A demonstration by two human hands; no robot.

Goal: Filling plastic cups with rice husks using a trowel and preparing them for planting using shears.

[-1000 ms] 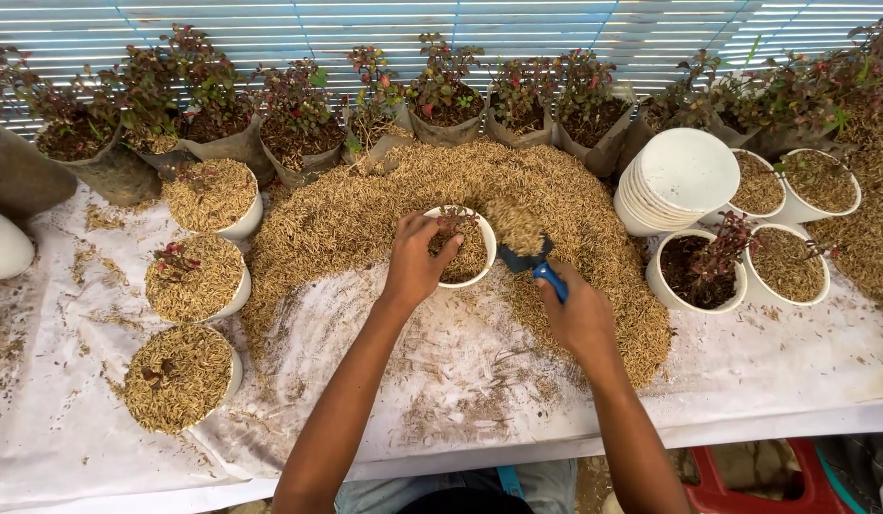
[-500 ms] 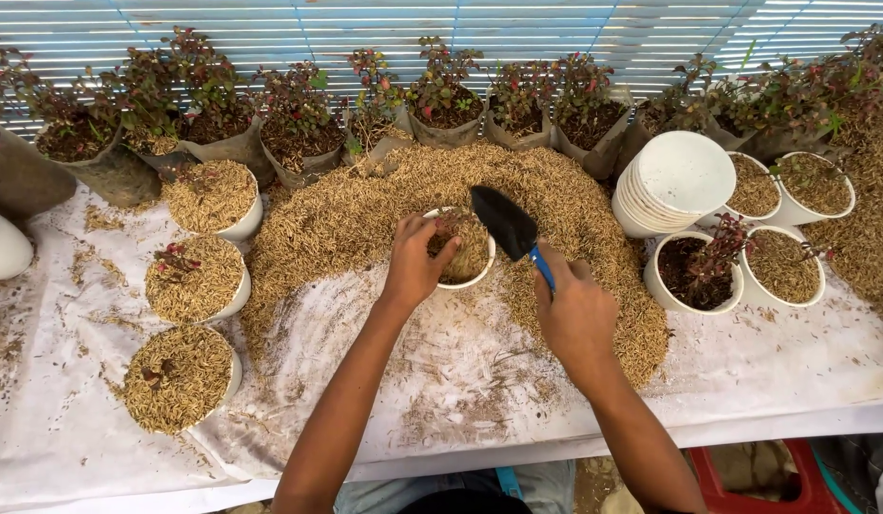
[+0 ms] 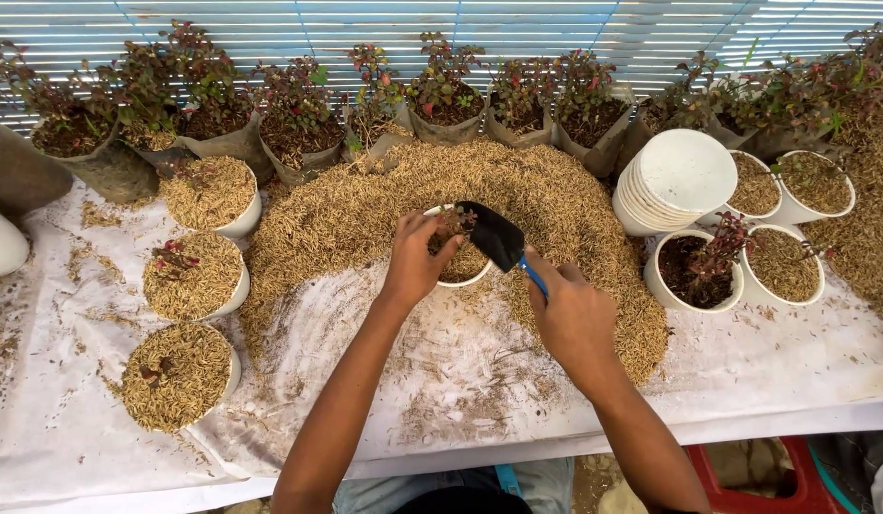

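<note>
A white pot (image 3: 457, 249) is seen standing near the middle of the surface (image 3: 441, 381), set into the near slope of a large heap of rice husk (image 3: 365, 214). The left hand (image 3: 417, 262) is laid on the pot's left rim, its fingers (image 3: 432, 233) curled over the edge and gripping it; a small red-leaved seedling (image 3: 453, 221) shows just beside the fingertips inside the pot. The right hand (image 3: 570, 314) is clenched around the blue handle of a trowel (image 3: 503, 243), whose black blade is held tilted over the pot's right rim, blade tip toward the seedling. Whether the blade touches the filling cannot be told.

Toward the left edge of the surface, three husk-filled white pots (image 3: 189, 281) are ranged in a line, well apart from both hands. Toward the right edge, a stack of empty white pots (image 3: 679, 181) lies on its side, with a soil-filled pot holding a plant (image 3: 696, 271) just beside it and further husk-topped pots (image 3: 784, 266) beyond. Along the far edge, a row of dark nursery bags with red-green plants (image 3: 298, 133) is lined against a blind. The surface is covered with a white sheet, scattered with loose husk.
</note>
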